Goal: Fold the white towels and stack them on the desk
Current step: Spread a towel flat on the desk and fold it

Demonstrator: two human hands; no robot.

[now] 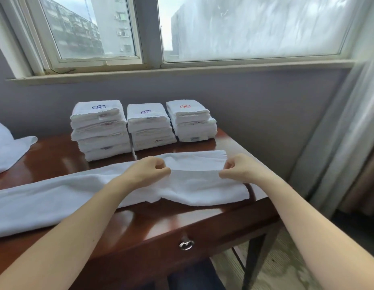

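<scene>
Towel in work: long white terry towel (192,185) lying across the glossy reddish-brown wooden desk (152,218), with its right end doubled over; its left end is cut off by the frame edge.
Left hand: left hand (148,170), fingers curled, pinching the upper layer of the towel at the fold line.
Right hand: right hand (238,168), fingers curled, pinching the same layer nearer the towel's right end; fingertips of both hands are tucked into the cloth and mostly hidden.
Finished stacks: three stacks of folded white towels stand side by side at the back of the desk, behind the long towel: the left stack (100,130), the middle stack (150,128) and the right stack (192,122).
Markings: top towels bear an embroidered flower motif, blue on the left stack, purple on the middle, red on the right; small sewn tags show in the folded edges, too small to read.
Drawer: desk front carries a closed drawer with a metal ring pull (186,244); contents hidden.
Loose towel: crumpled white towel (8,149) at the desk's left end, partly out of frame.
Background: white-framed window (244,28) above, pale curtain (339,132) at right.
</scene>
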